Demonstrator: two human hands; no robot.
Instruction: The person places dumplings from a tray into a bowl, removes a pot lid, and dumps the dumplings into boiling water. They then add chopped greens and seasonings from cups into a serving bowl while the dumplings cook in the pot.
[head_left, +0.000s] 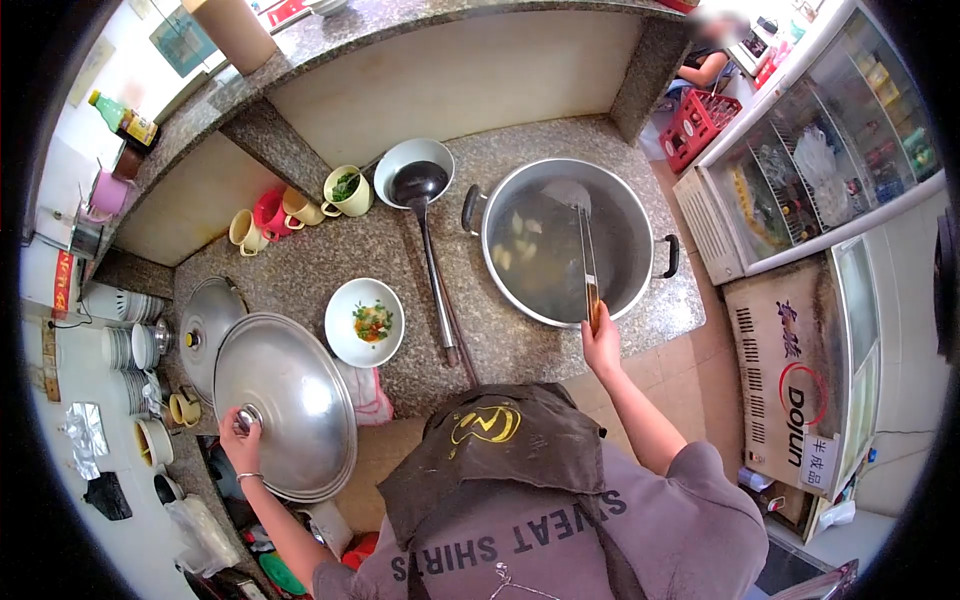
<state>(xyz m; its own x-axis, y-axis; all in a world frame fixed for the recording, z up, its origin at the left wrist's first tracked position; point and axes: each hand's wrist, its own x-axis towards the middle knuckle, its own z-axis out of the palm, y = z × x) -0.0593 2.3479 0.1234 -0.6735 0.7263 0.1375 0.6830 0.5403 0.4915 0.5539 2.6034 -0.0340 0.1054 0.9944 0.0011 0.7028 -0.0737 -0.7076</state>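
My right hand (601, 345) is closed around the wooden end of a long-handled strainer (588, 240). Its pale head is partly under the cloudy broth in a large two-handled metal pot (487, 240); several pale pieces float there. On the left, my left hand (240, 437) grips the knob of a big domed metal lid (290, 400), which is tilted and overlaps a second lid (208, 330). Between the hands, a white bowl (343, 345) holds chopped greens and reddish bits. A ladle (430, 250) rests with its dark scoop in another white bowl (440, 155).
Several mugs (243, 232) line the counter's back left, one with greens (345, 187). A pink-striped cloth (368, 395) hangs at the front edge. Stacked dishes (117, 347) stand far left. A glass-door fridge (800, 160), a red crate (697, 130) and another person (708, 70) are at right.
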